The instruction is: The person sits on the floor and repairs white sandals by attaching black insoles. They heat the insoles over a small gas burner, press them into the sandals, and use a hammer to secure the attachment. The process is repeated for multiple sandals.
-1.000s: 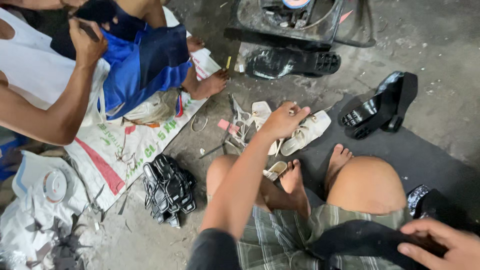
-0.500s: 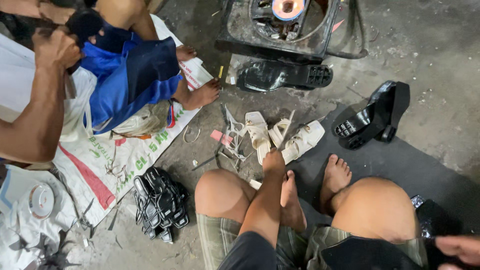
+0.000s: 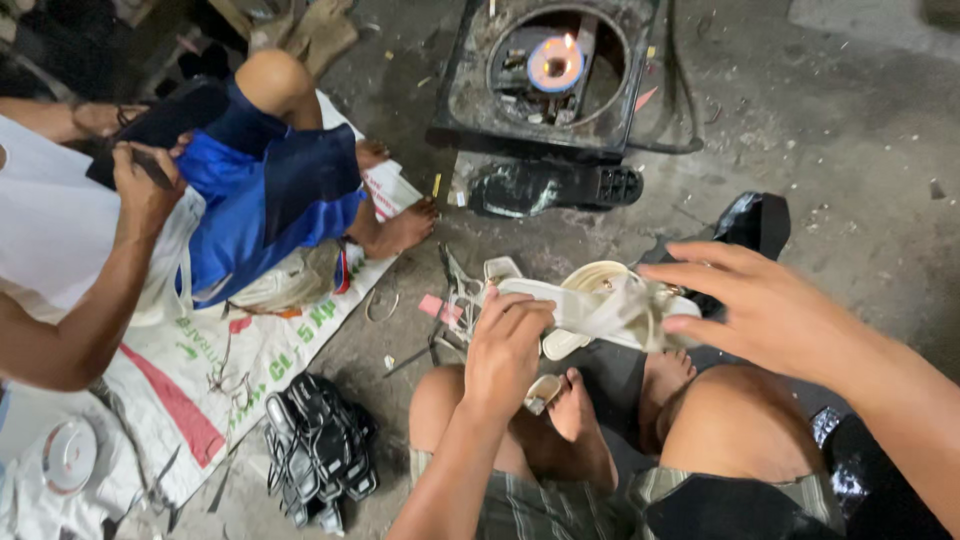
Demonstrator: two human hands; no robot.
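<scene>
My left hand (image 3: 505, 345) grips the near end of a cream strappy sandal (image 3: 590, 305) and holds it up above my bare feet (image 3: 590, 430). My right hand (image 3: 755, 305) hovers open at the sandal's far end, fingers spread and touching its straps. More cream sandal parts (image 3: 500, 272) lie on the ground just behind. I sit cross-legged in plaid shorts (image 3: 560, 500).
A lit burner in a black metal frame (image 3: 545, 75) stands ahead, with a black shoe sole (image 3: 555, 187) before it and a black heeled shoe (image 3: 750, 222) at right. Another person (image 3: 150, 230) in blue shorts sits at left on a printed sack (image 3: 220, 370). Black soles (image 3: 315, 450) are piled nearby.
My left hand has lifted the cream sandal off the ground. My right hand came up from the lower right to the sandal's straps. The view tilted toward the burner.
</scene>
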